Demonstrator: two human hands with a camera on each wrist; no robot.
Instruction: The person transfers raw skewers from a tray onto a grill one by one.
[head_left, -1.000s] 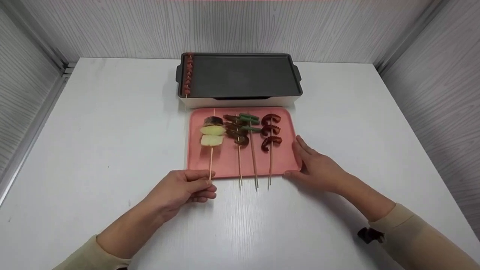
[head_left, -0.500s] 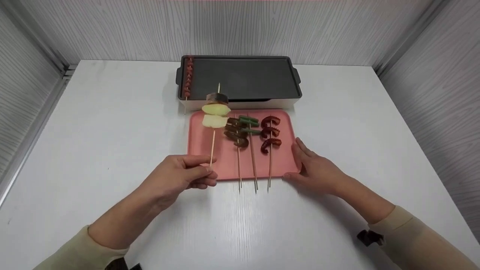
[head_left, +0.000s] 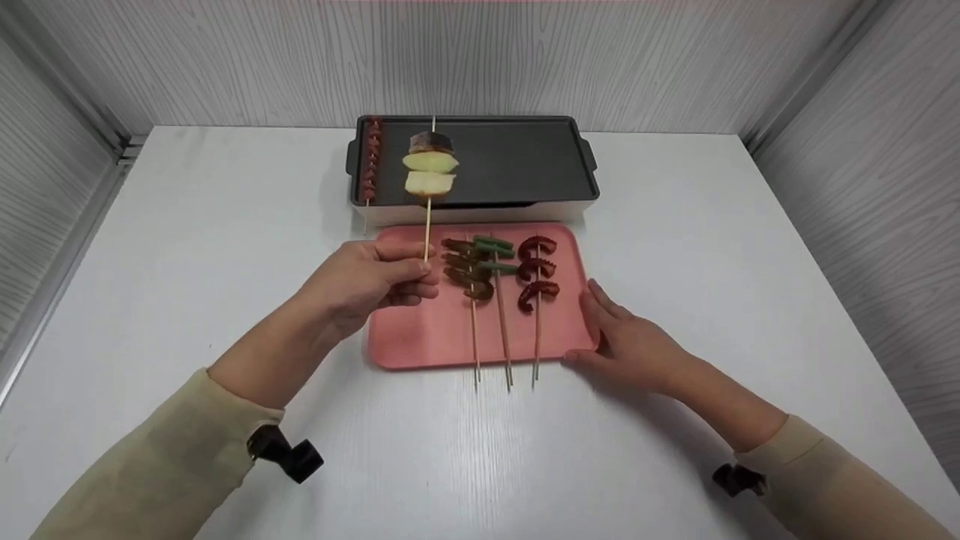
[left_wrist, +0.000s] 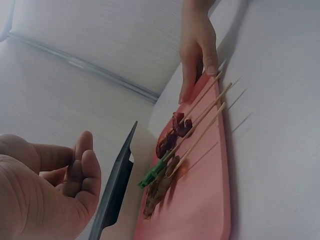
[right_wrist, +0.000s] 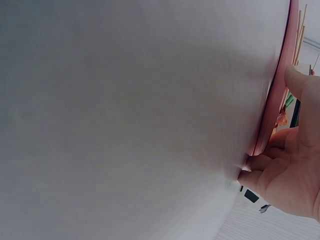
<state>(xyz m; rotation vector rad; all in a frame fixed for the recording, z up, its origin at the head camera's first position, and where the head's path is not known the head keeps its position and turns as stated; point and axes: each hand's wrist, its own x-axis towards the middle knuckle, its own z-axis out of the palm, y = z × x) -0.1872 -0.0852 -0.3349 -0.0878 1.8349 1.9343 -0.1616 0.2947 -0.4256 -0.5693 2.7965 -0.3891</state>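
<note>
In the head view my left hand point(head_left: 367, 285) pinches the lower stick of a skewer point(head_left: 430, 172) bearing two pale yellow pieces and a dark-topped one. Its food end is raised in front of the griddle plate point(head_left: 510, 161). In the left wrist view the same hand point(left_wrist: 55, 180) shows curled fingers; the skewer is hidden there. My right hand point(head_left: 637, 341) holds the near right corner of a pink tray point(head_left: 420, 337), thumb at the front edge and fingers along the side. On the tray lie brown-piece skewers point(head_left: 469, 270), green-piece skewers point(head_left: 495, 247) and red curled tentacle skewers point(head_left: 538, 274).
A skewer of small red pieces point(head_left: 371, 157) lies along the griddle's left end, its stick overhanging the front. The griddle stands right behind the tray on a white table point(head_left: 675, 202). Grey wood-grain walls point(head_left: 480, 60) enclose the back and sides.
My left hand has lifted the skewer off the tray and carried it forward, its food pieces now in front of the griddle. My right hand has stayed at the tray's corner.
</note>
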